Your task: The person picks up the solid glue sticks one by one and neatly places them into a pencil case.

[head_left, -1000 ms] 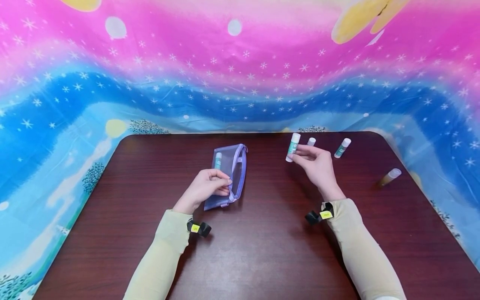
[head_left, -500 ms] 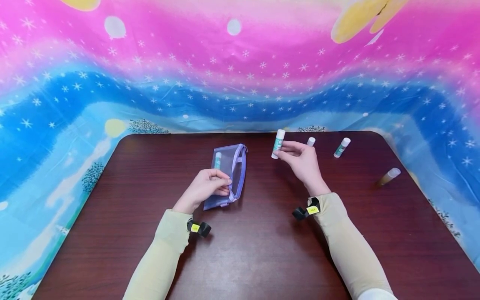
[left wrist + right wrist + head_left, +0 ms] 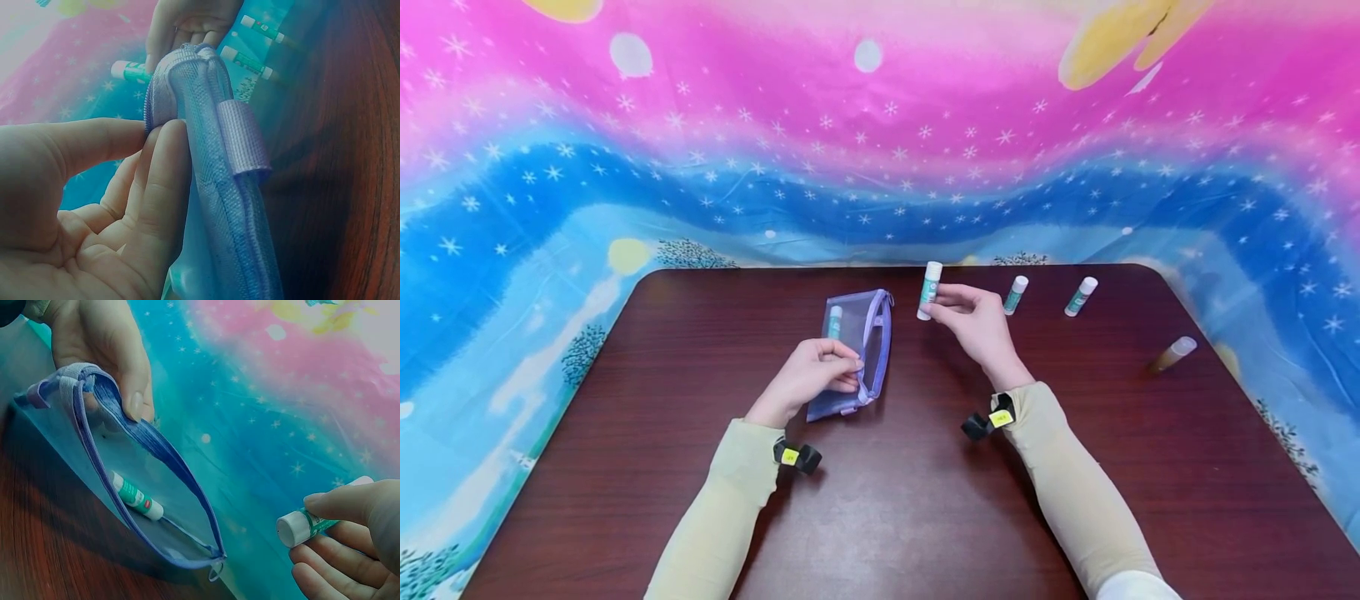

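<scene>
A purple mesh zipper pouch (image 3: 842,400) lies on the table, its zipped mouth gaping toward the right. My left hand (image 3: 808,377) pinches the near edge of that mouth between thumb and fingers. Inside the pouch rests one glue stick (image 3: 139,497), white-capped with a green label. A second glue stick (image 3: 929,290) is held upright in the air by my right hand (image 3: 973,325), between thumb and fingertips, to the right of the pouch and apart from it. The right wrist view shows the pouch's opening (image 3: 156,456) spread wide.
Two green-labelled glue sticks, a nearer-to-centre glue stick (image 3: 1017,296) and another glue stick (image 3: 1081,297), stand at the back right. A tube with a brownish body (image 3: 1172,355) stands near the right edge of the dark wooden table (image 3: 880,517). A patterned cloth (image 3: 880,167) hangs behind.
My right hand has moved left toward the pouch with the glue stick, uncovering a standing glue stick behind it. The left hand and pouch have stayed in place.
</scene>
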